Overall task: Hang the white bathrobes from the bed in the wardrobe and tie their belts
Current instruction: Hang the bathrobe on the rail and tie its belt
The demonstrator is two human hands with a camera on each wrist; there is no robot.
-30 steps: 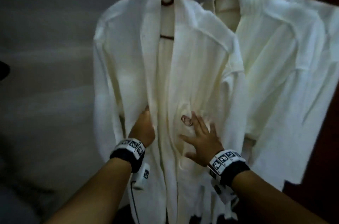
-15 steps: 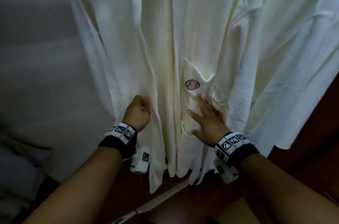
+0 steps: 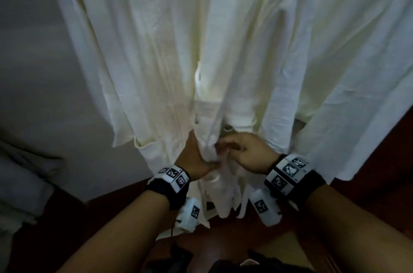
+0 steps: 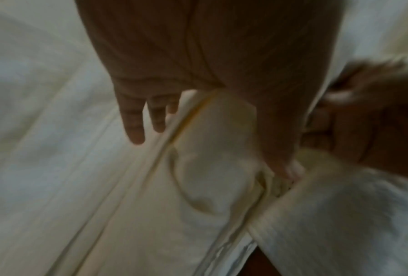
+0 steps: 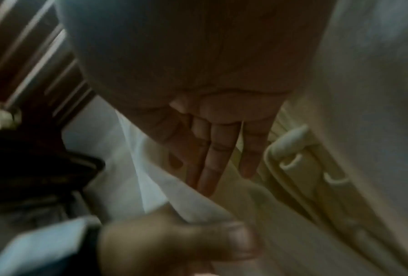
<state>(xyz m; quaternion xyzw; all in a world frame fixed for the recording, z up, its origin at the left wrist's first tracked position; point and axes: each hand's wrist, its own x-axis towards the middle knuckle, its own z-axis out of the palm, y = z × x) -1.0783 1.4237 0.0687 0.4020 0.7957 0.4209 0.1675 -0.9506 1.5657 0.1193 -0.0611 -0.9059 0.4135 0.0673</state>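
Note:
Two white bathrobes hang side by side, the front bathrobe (image 3: 167,60) in the middle and the second bathrobe (image 3: 335,49) to its right. My left hand (image 3: 196,156) grips a fold of the front robe's lower front edge; in the left wrist view the left hand (image 4: 210,149) has its thumb pressed into that bunched fold (image 4: 212,149). My right hand (image 3: 243,152) is right beside it, touching the same cloth. In the right wrist view the right hand (image 5: 212,158) lays fairly straight fingers on the fabric, next to a stitched strap (image 5: 290,143). No belt shows clearly.
A grey wall (image 3: 44,71) stands to the left, with pale bedding (image 3: 22,183) low at the left edge. Dark red-brown wood (image 3: 391,149) lies to the right and below the robes. A dark object (image 3: 223,261) sits at the bottom edge.
The view has dropped down the robe. Both hands slid from pocket height to the lower front edges and came together. The right hand left the pocket; the left now grips a fold.

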